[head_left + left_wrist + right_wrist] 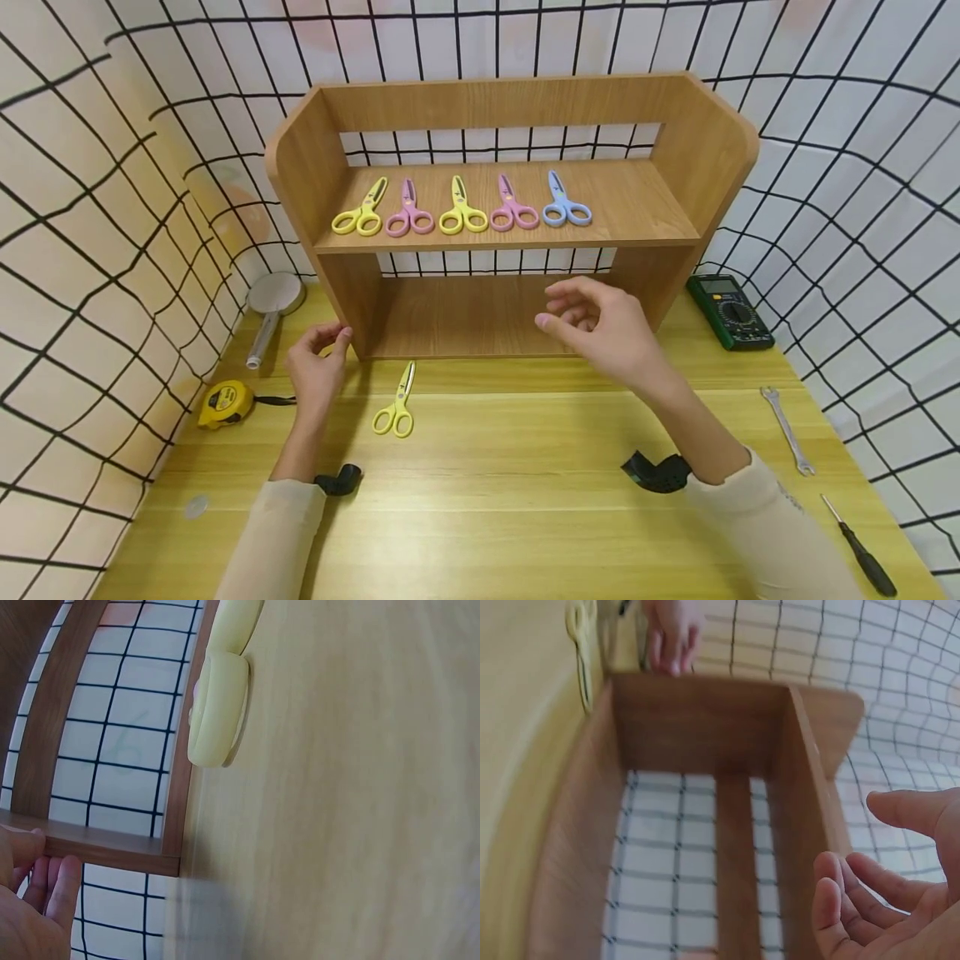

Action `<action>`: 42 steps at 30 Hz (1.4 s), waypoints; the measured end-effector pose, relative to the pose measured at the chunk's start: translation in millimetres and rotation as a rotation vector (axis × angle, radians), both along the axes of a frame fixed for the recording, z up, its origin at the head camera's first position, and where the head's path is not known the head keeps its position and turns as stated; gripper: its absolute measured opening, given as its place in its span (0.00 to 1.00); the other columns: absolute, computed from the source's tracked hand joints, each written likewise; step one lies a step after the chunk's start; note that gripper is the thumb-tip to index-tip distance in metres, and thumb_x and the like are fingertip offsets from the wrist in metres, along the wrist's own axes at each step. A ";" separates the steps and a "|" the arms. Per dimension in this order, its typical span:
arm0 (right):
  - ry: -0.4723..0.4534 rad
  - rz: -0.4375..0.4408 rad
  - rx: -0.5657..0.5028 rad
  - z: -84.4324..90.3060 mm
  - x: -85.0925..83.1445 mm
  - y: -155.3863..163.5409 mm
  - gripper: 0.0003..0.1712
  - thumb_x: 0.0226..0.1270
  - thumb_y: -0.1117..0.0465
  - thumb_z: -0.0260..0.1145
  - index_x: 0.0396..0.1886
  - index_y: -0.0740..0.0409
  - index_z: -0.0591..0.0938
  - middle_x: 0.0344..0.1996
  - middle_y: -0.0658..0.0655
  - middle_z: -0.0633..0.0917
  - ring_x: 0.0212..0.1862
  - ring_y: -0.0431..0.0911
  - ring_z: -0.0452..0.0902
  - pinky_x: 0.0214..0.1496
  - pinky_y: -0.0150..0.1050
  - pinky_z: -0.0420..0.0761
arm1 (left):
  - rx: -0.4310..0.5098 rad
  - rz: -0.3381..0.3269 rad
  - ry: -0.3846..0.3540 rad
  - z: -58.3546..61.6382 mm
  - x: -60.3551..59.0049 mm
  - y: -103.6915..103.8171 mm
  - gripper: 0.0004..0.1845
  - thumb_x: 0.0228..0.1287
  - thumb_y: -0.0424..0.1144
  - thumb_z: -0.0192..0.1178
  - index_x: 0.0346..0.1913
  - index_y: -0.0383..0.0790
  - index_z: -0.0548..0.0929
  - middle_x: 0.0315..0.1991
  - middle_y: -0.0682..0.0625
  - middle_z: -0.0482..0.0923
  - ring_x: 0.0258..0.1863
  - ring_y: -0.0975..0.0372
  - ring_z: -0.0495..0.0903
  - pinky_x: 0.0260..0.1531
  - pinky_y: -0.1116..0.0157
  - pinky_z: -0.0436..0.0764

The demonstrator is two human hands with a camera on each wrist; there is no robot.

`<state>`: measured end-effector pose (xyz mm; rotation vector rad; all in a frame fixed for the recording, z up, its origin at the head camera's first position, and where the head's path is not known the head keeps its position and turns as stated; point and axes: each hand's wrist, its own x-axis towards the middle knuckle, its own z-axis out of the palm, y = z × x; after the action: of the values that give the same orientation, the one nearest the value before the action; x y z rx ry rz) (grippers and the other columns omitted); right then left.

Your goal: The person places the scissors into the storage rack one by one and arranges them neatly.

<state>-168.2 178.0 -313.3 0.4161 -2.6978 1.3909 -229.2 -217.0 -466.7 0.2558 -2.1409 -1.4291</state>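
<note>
My left hand is beside the lower left side of a wooden desk shelf. In the left wrist view its thumb overlaps the side panel's front edge, fingertips right at the outer face. Over the lower compartment's right part, my right hand hangs with loosely bent fingers and holds nothing. Yellow scissors lie on the table near my left hand. Along the upper board is a row of scissors: yellow, pink, yellow, pink and blue at the right.
On the left lie a grey round-headed tool with a handle, a yellow tape measure and a small clear disc. A green multimeter, a wrench and a screwdriver lie on the right. Black-lined white panels surround the table.
</note>
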 end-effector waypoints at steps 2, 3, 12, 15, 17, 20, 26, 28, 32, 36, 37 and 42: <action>-0.018 0.028 -0.013 -13.3 2.5 -9.8 0.23 0.69 0.46 0.73 0.58 0.50 0.83 0.45 0.52 0.88 0.44 0.46 0.82 0.45 0.37 0.82 | -0.003 0.004 -0.003 -1.0 0.0 -0.5 0.12 0.67 0.42 0.71 0.45 0.37 0.89 0.44 0.43 0.90 0.39 0.72 0.83 0.36 0.78 0.76; -0.026 0.043 -0.020 -20.2 3.5 -15.3 0.23 0.69 0.47 0.73 0.58 0.50 0.83 0.45 0.52 0.88 0.44 0.46 0.83 0.46 0.39 0.83 | -0.005 0.005 -0.003 -1.6 -0.2 -0.8 0.12 0.67 0.42 0.71 0.45 0.37 0.89 0.44 0.43 0.90 0.39 0.72 0.84 0.37 0.78 0.76; -0.136 0.159 -0.051 -88.2 8.8 -75.3 0.30 0.66 0.49 0.76 0.64 0.51 0.80 0.58 0.50 0.85 0.53 0.48 0.84 0.52 0.42 0.85 | -0.013 0.004 0.000 -1.8 -0.3 -0.5 0.12 0.67 0.43 0.71 0.45 0.38 0.89 0.43 0.44 0.90 0.38 0.77 0.82 0.35 0.78 0.77; -0.189 0.183 -0.059 -109.8 8.7 -93.1 0.34 0.65 0.47 0.76 0.68 0.51 0.77 0.59 0.53 0.83 0.55 0.48 0.82 0.53 0.42 0.85 | -0.014 -0.001 -0.006 -2.4 -1.2 -0.1 0.12 0.67 0.43 0.71 0.46 0.38 0.89 0.43 0.45 0.90 0.39 0.75 0.83 0.34 0.79 0.77; -0.220 0.196 -0.068 -122.7 8.0 -103.7 0.36 0.65 0.46 0.76 0.69 0.53 0.76 0.59 0.56 0.83 0.55 0.48 0.82 0.52 0.43 0.85 | -0.015 -0.001 -0.011 -2.7 -1.6 0.0 0.12 0.67 0.44 0.71 0.46 0.38 0.89 0.43 0.45 0.90 0.40 0.73 0.83 0.35 0.79 0.77; -0.242 0.218 -0.077 -137.8 7.0 -117.8 0.37 0.64 0.47 0.76 0.69 0.57 0.76 0.60 0.60 0.83 0.56 0.50 0.82 0.51 0.44 0.85 | -0.016 -0.001 -0.015 -3.0 -1.8 -0.2 0.12 0.67 0.44 0.71 0.46 0.39 0.89 0.44 0.46 0.90 0.41 0.70 0.84 0.35 0.79 0.77; -0.265 0.237 -0.066 -155.0 5.0 -140.8 0.38 0.63 0.49 0.78 0.68 0.61 0.77 0.59 0.61 0.83 0.56 0.53 0.82 0.55 0.48 0.84 | -0.013 0.000 -0.011 -3.2 -1.5 -1.4 0.12 0.67 0.44 0.71 0.46 0.39 0.89 0.43 0.46 0.90 0.41 0.68 0.85 0.36 0.78 0.77; -0.274 0.237 -0.054 -159.3 3.5 -147.4 0.38 0.62 0.49 0.78 0.68 0.61 0.77 0.59 0.60 0.83 0.56 0.53 0.81 0.57 0.48 0.83 | -0.013 0.002 -0.011 -3.4 -1.5 -1.9 0.12 0.67 0.44 0.71 0.46 0.39 0.89 0.43 0.46 0.90 0.41 0.68 0.85 0.36 0.78 0.77; -0.286 0.227 0.004 -165.7 1.1 -159.6 0.40 0.60 0.46 0.79 0.68 0.58 0.78 0.59 0.58 0.84 0.57 0.51 0.80 0.58 0.46 0.82 | -0.006 -0.001 -0.008 -3.6 -2.0 -2.2 0.12 0.67 0.44 0.71 0.46 0.39 0.89 0.43 0.46 0.89 0.41 0.69 0.85 0.35 0.79 0.77; -0.283 0.210 0.071 -169.2 -0.5 -169.1 0.40 0.56 0.44 0.80 0.65 0.57 0.80 0.56 0.54 0.84 0.56 0.49 0.79 0.58 0.44 0.81 | -0.001 -0.004 -0.007 -4.0 -2.5 -1.9 0.12 0.67 0.43 0.71 0.46 0.39 0.89 0.43 0.46 0.89 0.41 0.69 0.85 0.33 0.79 0.77; -0.276 0.203 0.085 -169.8 -0.8 -170.9 0.39 0.55 0.43 0.81 0.63 0.56 0.81 0.54 0.53 0.84 0.56 0.48 0.78 0.58 0.44 0.80 | -0.002 -0.004 -0.008 -4.1 -2.5 -1.8 0.12 0.67 0.43 0.71 0.46 0.39 0.89 0.43 0.46 0.89 0.42 0.68 0.85 0.33 0.79 0.77; -0.224 0.158 0.182 -172.5 -0.7 -180.1 0.35 0.49 0.40 0.84 0.53 0.52 0.86 0.45 0.48 0.83 0.50 0.43 0.76 0.52 0.39 0.77 | -0.006 -0.002 -0.011 -4.5 -2.0 -1.5 0.13 0.68 0.44 0.70 0.47 0.38 0.89 0.43 0.45 0.89 0.43 0.64 0.86 0.34 0.79 0.77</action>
<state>-169.0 -2.1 -485.9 0.5265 -3.0484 1.3039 -231.1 -218.5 -471.2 0.2607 -2.1543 -1.4256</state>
